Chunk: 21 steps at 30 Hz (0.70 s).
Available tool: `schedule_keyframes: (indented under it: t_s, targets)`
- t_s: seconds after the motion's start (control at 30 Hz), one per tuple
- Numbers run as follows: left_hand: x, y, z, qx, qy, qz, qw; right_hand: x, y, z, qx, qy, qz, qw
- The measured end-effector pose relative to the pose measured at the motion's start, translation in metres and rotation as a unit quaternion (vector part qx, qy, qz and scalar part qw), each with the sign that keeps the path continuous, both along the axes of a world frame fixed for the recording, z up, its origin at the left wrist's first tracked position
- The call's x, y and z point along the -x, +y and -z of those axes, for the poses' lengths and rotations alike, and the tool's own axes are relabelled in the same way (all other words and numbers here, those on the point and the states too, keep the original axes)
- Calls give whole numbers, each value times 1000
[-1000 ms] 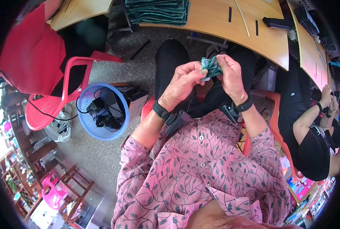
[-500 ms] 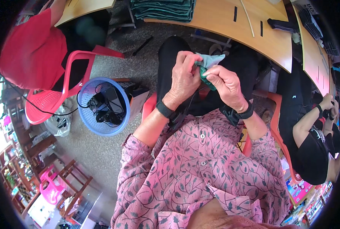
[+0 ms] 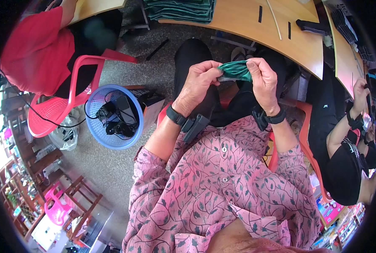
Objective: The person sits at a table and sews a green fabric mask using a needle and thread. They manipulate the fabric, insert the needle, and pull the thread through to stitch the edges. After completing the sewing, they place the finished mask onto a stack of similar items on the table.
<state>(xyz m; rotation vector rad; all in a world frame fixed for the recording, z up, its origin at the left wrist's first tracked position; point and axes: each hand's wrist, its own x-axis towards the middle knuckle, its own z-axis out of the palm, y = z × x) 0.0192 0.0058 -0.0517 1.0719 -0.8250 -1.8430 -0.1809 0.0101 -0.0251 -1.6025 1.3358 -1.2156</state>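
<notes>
A small piece of shiny green cloth point(image 3: 237, 70) is stretched between my two hands, above my lap. My left hand point(image 3: 200, 81) pinches its left end, fingers closed. The right end is gripped between thumb and fingers of my right hand point(image 3: 263, 80). Folds run along the cloth from hand to hand, and a paler strip shows at its lower edge. Dark straps with black devices sit on both my wrists.
Ahead is a wooden table point(image 3: 238, 21) with a stack of folded green cloth point(image 3: 181, 9). A blue basket point(image 3: 96, 141) of cables and black devices stands at left, beside a person in red on a pink chair point(image 3: 73, 80). Another person in black point(image 3: 344, 177) works at right.
My hands have moved apart, the right one to the right. The cloth was bunched with its pale blue side showing; now it is drawn out sideways, green side showing.
</notes>
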Motion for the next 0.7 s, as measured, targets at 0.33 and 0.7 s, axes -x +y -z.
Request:
schedule_keyframes:
  t_s: [0.33,0.7]
  targets:
    - [2,15,-21,-126,320,161,925,-9,-6,23,-22,-14,-28,999]
    - [4,4,-20,-141,230,38,962,-1,-1,-17,147,82,-40,985]
